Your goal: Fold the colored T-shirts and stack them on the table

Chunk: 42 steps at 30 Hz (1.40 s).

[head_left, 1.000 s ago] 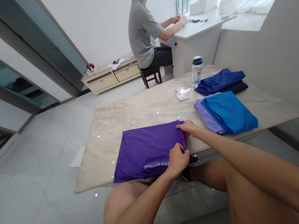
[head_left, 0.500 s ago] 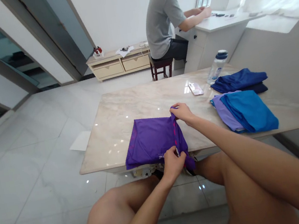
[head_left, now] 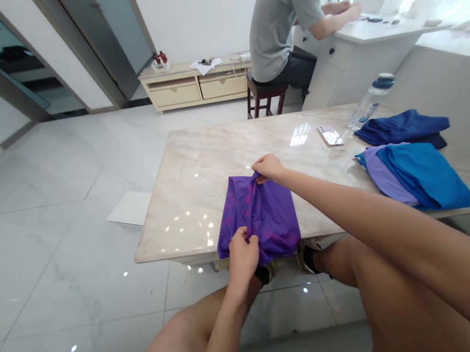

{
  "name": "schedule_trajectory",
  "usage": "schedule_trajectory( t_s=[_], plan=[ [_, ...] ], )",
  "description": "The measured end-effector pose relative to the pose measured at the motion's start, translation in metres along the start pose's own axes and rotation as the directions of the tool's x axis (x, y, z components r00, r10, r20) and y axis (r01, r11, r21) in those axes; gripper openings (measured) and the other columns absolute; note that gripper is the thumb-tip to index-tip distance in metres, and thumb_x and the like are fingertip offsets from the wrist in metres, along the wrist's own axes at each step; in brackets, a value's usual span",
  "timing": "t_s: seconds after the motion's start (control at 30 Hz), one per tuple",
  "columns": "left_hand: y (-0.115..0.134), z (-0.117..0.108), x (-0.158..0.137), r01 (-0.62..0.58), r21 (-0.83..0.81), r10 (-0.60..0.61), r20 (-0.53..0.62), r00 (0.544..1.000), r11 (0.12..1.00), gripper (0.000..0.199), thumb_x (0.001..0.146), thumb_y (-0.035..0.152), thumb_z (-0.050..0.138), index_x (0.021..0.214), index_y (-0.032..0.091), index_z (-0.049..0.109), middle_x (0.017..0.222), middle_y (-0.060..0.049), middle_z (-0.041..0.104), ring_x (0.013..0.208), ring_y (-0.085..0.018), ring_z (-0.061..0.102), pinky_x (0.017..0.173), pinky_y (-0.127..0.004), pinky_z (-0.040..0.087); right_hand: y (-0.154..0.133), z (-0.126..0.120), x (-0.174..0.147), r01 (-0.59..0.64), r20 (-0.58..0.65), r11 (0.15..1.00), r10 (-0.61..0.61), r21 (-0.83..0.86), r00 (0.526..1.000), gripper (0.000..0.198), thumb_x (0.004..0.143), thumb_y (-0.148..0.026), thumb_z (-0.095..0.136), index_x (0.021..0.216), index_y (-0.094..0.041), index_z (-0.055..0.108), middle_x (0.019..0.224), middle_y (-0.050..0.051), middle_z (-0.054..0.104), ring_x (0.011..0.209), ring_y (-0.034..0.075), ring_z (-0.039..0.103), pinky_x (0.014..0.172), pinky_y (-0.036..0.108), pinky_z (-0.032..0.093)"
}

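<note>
A purple garment [head_left: 275,214] with pink dashes along one side lies partly folded at the front edge of the marble-look table. Its exact kind I cannot make out. My left hand [head_left: 243,251] pinches the near end of a fold that runs along the pink dashes. At the far end of that fold, my right hand [head_left: 268,168] grips the cloth between thumb and fingers. Part of the garment hangs slightly over the table edge.
Right on the table [head_left: 195,152] lie a blue folded garment [head_left: 427,171], a lilac one [head_left: 390,174] and a navy one [head_left: 402,125]. A phone [head_left: 331,136] and a water bottle [head_left: 371,102] stand behind. A person [head_left: 285,17] sits at a white desk.
Both hands have moved left with the dashed edge of the purple garment, folding it over the rest. The garment now looks narrower. The camera view has shifted slightly.
</note>
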<state>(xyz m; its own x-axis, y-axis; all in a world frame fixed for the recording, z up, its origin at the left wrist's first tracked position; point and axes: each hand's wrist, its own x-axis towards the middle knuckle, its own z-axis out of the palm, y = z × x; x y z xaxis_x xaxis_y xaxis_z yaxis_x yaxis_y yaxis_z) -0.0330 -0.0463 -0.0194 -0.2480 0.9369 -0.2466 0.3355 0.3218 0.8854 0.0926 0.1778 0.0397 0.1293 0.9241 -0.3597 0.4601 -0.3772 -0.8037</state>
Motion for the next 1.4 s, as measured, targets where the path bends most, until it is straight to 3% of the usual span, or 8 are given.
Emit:
schedule_trajectory(
  t_s=[0.2, 0.3, 0.53, 0.83, 1.03, 1.17, 1.27, 1.4],
  plan=[
    [-0.003, -0.023, 0.014, 0.097, 0.269, -0.085, -0.054, 0.995, 0.958, 0.034, 0.106, 0.025, 0.050, 0.128, 0.012, 0.072, 0.119, -0.020, 0.081, 0.117, -0.034, 0.076, 0.102, -0.041, 0.054, -0.003, 0.031, 0.019, 0.081, 0.169, 0.987, -0.057, -0.141, 0.984, 0.019, 0.100, -0.021, 0.062, 0.105, -0.009, 0.074, 0.073, 0.010, 0.076, 0.062, 0.019, 0.074, 0.061, 0.028, 0.064],
    [-0.006, -0.026, 0.012, 0.070, 0.361, -0.062, -0.035, 0.997, 0.930, 0.045, 0.106, 0.044, 0.062, 0.134, 0.010, 0.067, 0.123, -0.024, 0.080, 0.119, -0.037, 0.076, 0.101, -0.041, 0.055, 0.001, 0.029, 0.028, 0.202, 0.278, 0.938, -0.122, -0.281, 0.953, 0.020, 0.099, -0.022, 0.062, 0.099, -0.010, 0.078, 0.088, 0.013, 0.080, 0.078, 0.022, 0.077, 0.076, 0.031, 0.064],
    [-0.002, -0.031, 0.008, -0.003, 0.497, 0.003, 0.000, 1.000, 0.868, 0.034, 0.105, 0.020, 0.065, 0.137, 0.010, 0.067, 0.124, -0.021, 0.080, 0.117, -0.033, 0.077, 0.099, -0.037, 0.053, 0.015, 0.029, 0.043, 0.447, 0.318, 0.715, -0.318, -0.538, 0.893, 0.029, 0.089, -0.033, 0.083, 0.116, -0.020, 0.083, 0.135, 0.014, 0.074, 0.139, 0.036, 0.057, 0.120, 0.047, 0.043],
    [-0.006, -0.061, 0.010, 0.022, 0.638, -0.020, -0.011, 1.000, 0.770, 0.044, 0.114, 0.036, 0.040, 0.109, 0.018, 0.080, 0.103, -0.019, 0.082, 0.098, -0.035, 0.078, 0.084, -0.040, 0.055, 0.025, 0.043, 0.049, 0.508, 0.327, 0.627, -0.389, -0.591, 0.861, 0.023, 0.105, -0.036, 0.071, 0.117, -0.017, 0.079, 0.120, 0.010, 0.080, 0.106, 0.022, 0.069, 0.095, 0.031, 0.049],
    [0.007, -0.073, 0.011, 0.133, 0.836, -0.148, -0.063, 0.987, 0.532, 0.057, 0.113, 0.038, 0.033, 0.100, 0.011, 0.082, 0.100, -0.025, 0.081, 0.096, -0.039, 0.079, 0.076, -0.042, 0.056, 0.033, 0.052, 0.009, 0.620, 0.258, 0.399, -0.659, -0.676, 0.706, 0.027, 0.111, -0.020, 0.050, 0.125, -0.013, 0.071, 0.127, 0.019, 0.073, 0.123, 0.033, 0.059, 0.105, 0.044, 0.045],
    [0.012, -0.078, 0.013, 0.171, 0.870, -0.151, -0.113, 0.982, 0.462, 0.057, 0.113, 0.036, 0.034, 0.101, 0.009, 0.083, 0.101, -0.026, 0.080, 0.099, -0.041, 0.079, 0.082, -0.047, 0.059, 0.053, 0.078, -0.026, 0.686, 0.355, 0.235, -0.715, -0.689, 0.602, 0.027, 0.112, -0.027, 0.049, 0.121, -0.014, 0.071, 0.129, 0.021, 0.068, 0.122, 0.036, 0.055, 0.103, 0.048, 0.045],
    [0.008, -0.086, 0.017, 0.222, 0.877, -0.147, -0.175, 0.974, 0.426, 0.053, 0.114, 0.039, 0.038, 0.106, 0.008, 0.080, 0.104, -0.026, 0.079, 0.100, -0.042, 0.078, 0.083, -0.049, 0.059, 0.055, 0.096, -0.035, 0.682, 0.353, 0.300, -0.679, -0.668, 0.644, 0.026, 0.109, -0.026, 0.052, 0.123, -0.015, 0.070, 0.132, 0.020, 0.067, 0.120, 0.035, 0.056, 0.102, 0.048, 0.046],
    [-0.001, -0.096, 0.033, 0.116, 0.876, 0.085, -0.175, 0.981, 0.467, 0.036, 0.110, 0.029, 0.046, 0.124, 0.008, 0.073, 0.116, -0.022, 0.076, 0.112, -0.039, 0.073, 0.089, -0.047, 0.060, 0.059, 0.083, -0.057, 0.650, 0.090, 0.590, -0.704, -0.479, 0.705, 0.025, 0.109, -0.023, 0.047, 0.119, -0.017, 0.070, 0.121, 0.016, 0.070, 0.114, 0.030, 0.061, 0.100, 0.043, 0.049]
  ],
)
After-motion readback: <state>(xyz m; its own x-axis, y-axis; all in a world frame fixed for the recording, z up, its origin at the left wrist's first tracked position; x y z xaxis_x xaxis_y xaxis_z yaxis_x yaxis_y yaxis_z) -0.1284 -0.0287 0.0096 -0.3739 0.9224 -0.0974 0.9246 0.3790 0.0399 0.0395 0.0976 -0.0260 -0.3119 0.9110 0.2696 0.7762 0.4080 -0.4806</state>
